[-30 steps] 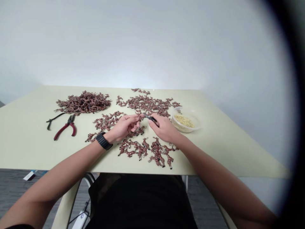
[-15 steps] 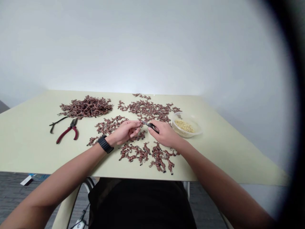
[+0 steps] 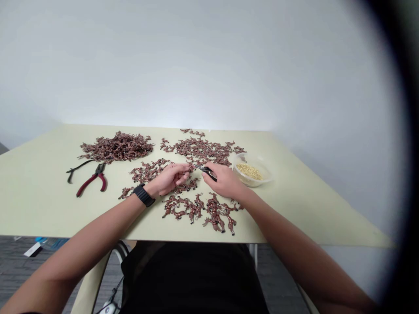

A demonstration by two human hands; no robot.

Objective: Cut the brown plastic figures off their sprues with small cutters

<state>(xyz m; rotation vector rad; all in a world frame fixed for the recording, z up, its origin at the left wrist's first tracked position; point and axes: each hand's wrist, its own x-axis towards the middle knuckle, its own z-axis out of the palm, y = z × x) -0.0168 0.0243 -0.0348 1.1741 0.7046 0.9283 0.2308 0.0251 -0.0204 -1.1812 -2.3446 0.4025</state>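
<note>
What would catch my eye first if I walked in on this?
Probably the heap of small brown animal-shaped pieces toward the back left of the table, with more spread mid-table. Then the clear bowl of gold-coloured bits on the right, and red-handled pliers on the left. Centrally, the right hand grips a black-handled tool, its tip near the left hand.

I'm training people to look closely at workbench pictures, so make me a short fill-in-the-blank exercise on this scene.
1. The right hand holds a tool with ____ handles.
2. The black band is worn on the ____ wrist.
3. The bowl stands nearer the ____ hand.
4. The brown figures lie on the ____.

Missing words: black; left; right; table.
</note>
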